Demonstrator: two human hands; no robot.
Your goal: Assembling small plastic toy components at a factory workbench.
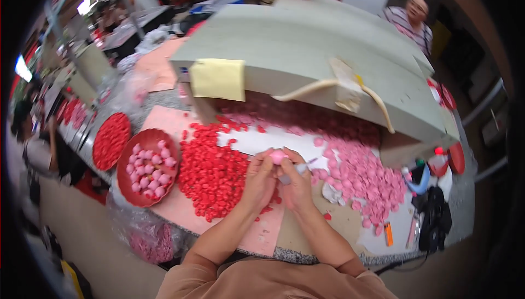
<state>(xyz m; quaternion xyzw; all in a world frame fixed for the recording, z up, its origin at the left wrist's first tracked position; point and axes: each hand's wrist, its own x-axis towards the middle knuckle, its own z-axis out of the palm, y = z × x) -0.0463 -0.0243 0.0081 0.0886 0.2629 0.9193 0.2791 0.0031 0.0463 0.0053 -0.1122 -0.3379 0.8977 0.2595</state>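
Partly, the right hand (298, 190) hides a pale tube (284, 179)

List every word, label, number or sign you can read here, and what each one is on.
None can be read.
Yellow note on the shelf edge: no legible writing.
Pink sheet under the red pieces: faint marks, too small to read.
Orange lighter: any print too small to read.
Small bottle at the right hand: no readable label.

Balls (149, 168) in bowl (128, 192) at left, piece heap (210, 170) beside it, second heap (361, 176) at right (lighter (388, 234) in front), shelf (295, 39) behind.
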